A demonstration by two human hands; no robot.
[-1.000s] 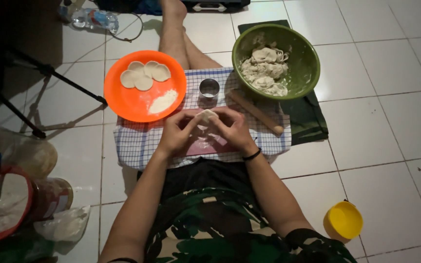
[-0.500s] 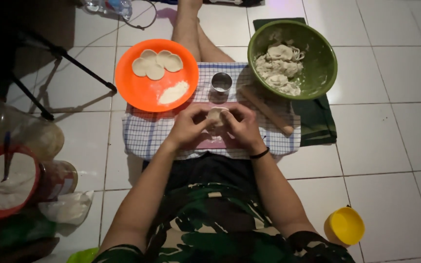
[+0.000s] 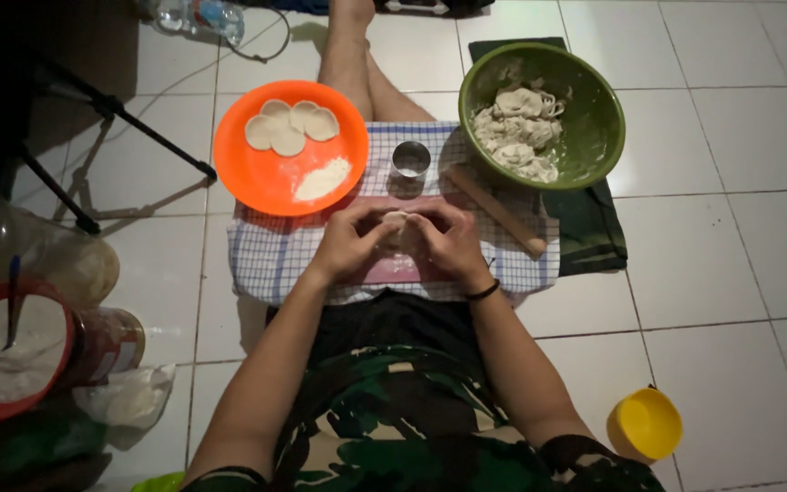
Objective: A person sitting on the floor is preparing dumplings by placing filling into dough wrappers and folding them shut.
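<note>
1. Green bowl (image 3: 585, 137), upper right: raw dough lumps left inside.
2. Orange plate (image 3: 257, 182), upper left: four flat dough rounds (image 3: 291, 128) done, beside flour pile.
3. Left hand (image 3: 350, 244), right hand (image 3: 450, 242), frame centre: fingers pinched around small dough piece (image 3: 397, 221) above checked cloth (image 3: 270, 260).

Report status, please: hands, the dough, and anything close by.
Left hand and right hand both pinch one dough piece over the checked cloth. Metal cup and rolling pin lie just beyond, apart from the hands.
</note>
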